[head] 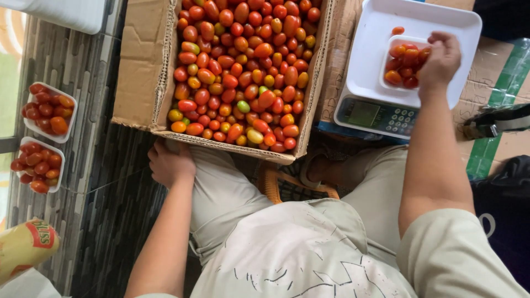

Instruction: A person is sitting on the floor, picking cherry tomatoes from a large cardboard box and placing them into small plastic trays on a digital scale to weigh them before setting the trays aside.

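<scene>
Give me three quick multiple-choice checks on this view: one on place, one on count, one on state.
1. Where is the right hand?
A. Over the small tray on the scale
B. Inside the box
C. On the floor

2. How many filled trays lie at far left?
A. One
B. Two
C. Four

3. What is the left hand doing?
A. Holding a tomato
B. Resting empty by the box corner
C. Pressing scale buttons

Answers:
1 A, its fingers reach over the tray's tomatoes.
2 B, two trays lie one above the other.
3 B, nothing shows in it.
</scene>
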